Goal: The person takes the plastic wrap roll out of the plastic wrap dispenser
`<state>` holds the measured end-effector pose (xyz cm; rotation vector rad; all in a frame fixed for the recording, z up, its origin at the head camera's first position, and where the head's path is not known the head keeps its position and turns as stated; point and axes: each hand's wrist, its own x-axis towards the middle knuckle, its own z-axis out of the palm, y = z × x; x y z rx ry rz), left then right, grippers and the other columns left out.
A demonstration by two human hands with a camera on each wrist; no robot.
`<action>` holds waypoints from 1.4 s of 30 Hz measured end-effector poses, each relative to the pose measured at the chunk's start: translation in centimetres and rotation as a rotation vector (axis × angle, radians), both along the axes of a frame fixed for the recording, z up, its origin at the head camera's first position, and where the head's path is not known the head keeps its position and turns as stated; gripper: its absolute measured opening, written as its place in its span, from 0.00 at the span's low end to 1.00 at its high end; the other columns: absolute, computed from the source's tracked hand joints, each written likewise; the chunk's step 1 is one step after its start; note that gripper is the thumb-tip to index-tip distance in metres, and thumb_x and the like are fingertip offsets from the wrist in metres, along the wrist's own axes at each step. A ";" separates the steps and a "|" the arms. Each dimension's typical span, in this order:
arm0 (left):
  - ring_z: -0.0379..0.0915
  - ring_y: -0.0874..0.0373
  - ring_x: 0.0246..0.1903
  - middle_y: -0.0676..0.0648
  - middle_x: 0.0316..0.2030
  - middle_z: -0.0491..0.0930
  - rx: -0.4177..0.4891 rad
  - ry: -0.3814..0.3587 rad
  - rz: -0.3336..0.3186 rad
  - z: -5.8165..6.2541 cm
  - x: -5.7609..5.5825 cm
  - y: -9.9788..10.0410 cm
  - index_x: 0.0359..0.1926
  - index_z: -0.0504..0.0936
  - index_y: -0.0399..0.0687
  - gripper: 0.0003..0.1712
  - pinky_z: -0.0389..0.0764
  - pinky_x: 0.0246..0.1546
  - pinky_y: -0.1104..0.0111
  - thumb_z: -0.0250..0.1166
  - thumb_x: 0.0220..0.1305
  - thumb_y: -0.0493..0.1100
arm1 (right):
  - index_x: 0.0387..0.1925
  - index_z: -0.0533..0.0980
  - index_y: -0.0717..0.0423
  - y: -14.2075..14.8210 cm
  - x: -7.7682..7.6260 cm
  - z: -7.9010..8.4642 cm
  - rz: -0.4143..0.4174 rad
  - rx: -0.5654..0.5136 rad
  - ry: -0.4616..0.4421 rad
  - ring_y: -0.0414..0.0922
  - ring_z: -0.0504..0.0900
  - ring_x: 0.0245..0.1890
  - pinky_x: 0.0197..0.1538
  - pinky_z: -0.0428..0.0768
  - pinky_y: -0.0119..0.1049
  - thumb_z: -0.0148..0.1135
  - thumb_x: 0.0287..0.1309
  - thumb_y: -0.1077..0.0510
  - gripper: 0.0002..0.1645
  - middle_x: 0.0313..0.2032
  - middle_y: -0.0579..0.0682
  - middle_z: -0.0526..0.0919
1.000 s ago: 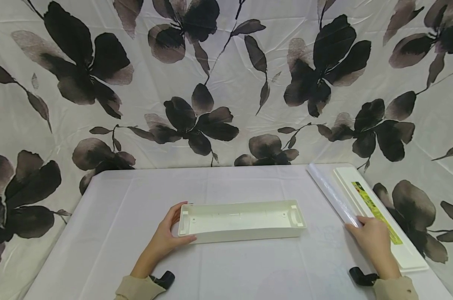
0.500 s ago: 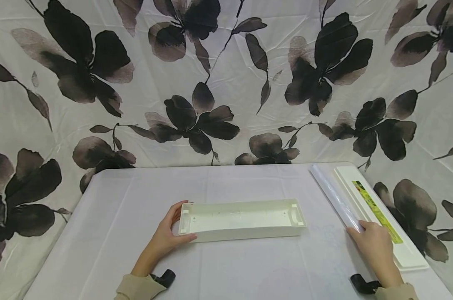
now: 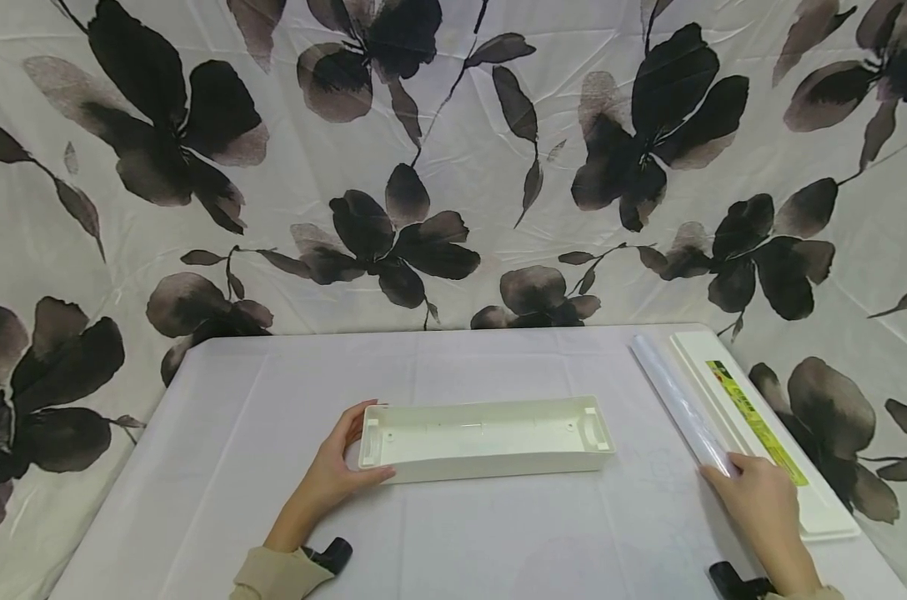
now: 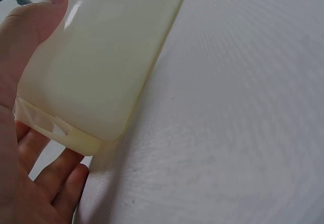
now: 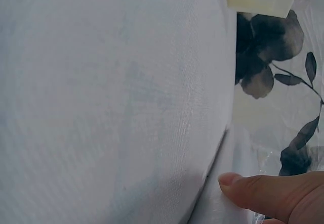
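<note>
A long cream plastic box (image 3: pixel 498 464), open at the top, stands in the middle of the table. My left hand (image 3: pixel 335 465) grips its left end, thumb on the near wall and fingers behind; in the left wrist view the thumb (image 4: pixel 48 19) lies along the box's smooth wall (image 4: pixel 96 67). At the right, my right hand (image 3: pixel 761 504) holds the near end of a roll of clear plastic film (image 3: pixel 682 408). In the right wrist view its thumb (image 5: pixel 258 191) presses on the roll (image 5: pixel 220 204), the other fingers mostly hidden.
Right beside the roll lies a long white lid (image 3: pixel 829 504) with a yellow-green label (image 3: pixel 757 421), along the table's right edge. A white cloth covers the table (image 3: pixel 498 533). Behind hangs a floral curtain (image 3: pixel 288 167).
My right hand and the film roll have shifted a little to the right and nearer to me, closer along the lid. The left hand and the box have stayed in place.
</note>
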<state>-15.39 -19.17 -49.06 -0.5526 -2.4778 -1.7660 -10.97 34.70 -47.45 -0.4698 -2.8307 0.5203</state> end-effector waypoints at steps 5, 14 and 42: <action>0.64 0.40 0.65 0.36 0.66 0.69 0.002 -0.008 0.002 0.1 0.1 0.0 0.72 0.60 0.36 0.57 0.61 0.62 0.80 0.82 0.43 0.35 | 0.45 0.76 0.83 0.0 0.4 0.0 0.001 0.003 -0.003 0.60 0.79 0.28 0.34 0.76 0.59 0.74 0.47 0.57 0.32 0.42 0.78 0.78; 0.64 0.40 0.65 0.36 0.66 0.69 -0.003 -0.006 0.007 0.0 0.2 -0.2 0.72 0.60 0.37 0.57 0.61 0.60 0.82 0.82 0.42 0.35 | 0.45 0.76 0.83 0.0 1.2 0.1 -0.014 -0.009 0.002 0.63 0.80 0.28 0.31 0.76 0.59 0.75 0.46 0.58 0.33 0.41 0.79 0.78; 0.63 0.45 0.67 0.42 0.69 0.66 -0.092 -0.009 -0.037 -2.8 -0.9 -1.8 0.75 0.55 0.46 0.63 0.64 0.67 0.54 0.83 0.43 0.46 | 0.44 0.79 0.77 0.9 0.4 1.8 0.020 -0.049 -0.038 0.58 0.81 0.32 0.31 0.75 0.50 0.74 0.53 0.46 0.34 0.37 0.70 0.83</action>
